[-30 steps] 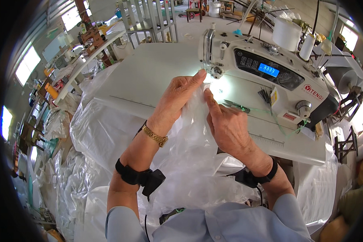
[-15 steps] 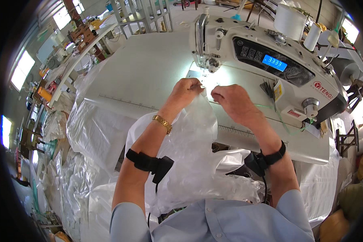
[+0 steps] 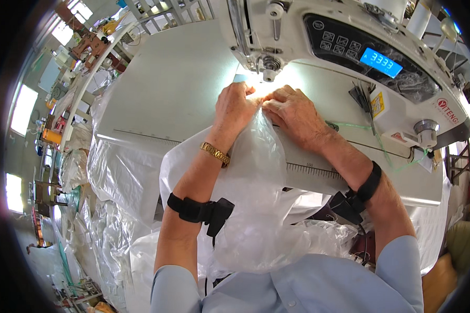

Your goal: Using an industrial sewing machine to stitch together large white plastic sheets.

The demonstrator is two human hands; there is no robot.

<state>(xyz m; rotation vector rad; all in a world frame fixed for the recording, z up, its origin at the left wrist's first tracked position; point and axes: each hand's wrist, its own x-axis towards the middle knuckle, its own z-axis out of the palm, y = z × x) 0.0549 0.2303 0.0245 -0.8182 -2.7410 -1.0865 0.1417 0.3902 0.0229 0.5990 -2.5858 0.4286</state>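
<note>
A sheet of thin translucent white plastic film (image 3: 256, 172) hangs from my hands over the table's front edge toward my lap. My left hand (image 3: 237, 108) pinches its upper edge just in front of the needle area of a white sewing machine (image 3: 350, 57). Close against it, my right hand (image 3: 297, 113) is closed on the same gathered edge, fingertips nearly touching the left ones. Bright lamp light under the machine head (image 3: 269, 68) washes out the fingertips and the needle, so the exact grip is hard to see.
The pale sewing table (image 3: 156, 99) has a ruler strip (image 3: 310, 169) along its front edge. Dark-handled tools (image 3: 361, 99) and green thread (image 3: 386, 148) are by the machine's base. Crumpled clear plastic (image 3: 109, 235) heaps at the left. A metal rack (image 3: 177, 10) stands behind.
My right hand has come in to the left and taken hold of the film's edge beside my left hand. The whole view has shifted closer to the machine.
</note>
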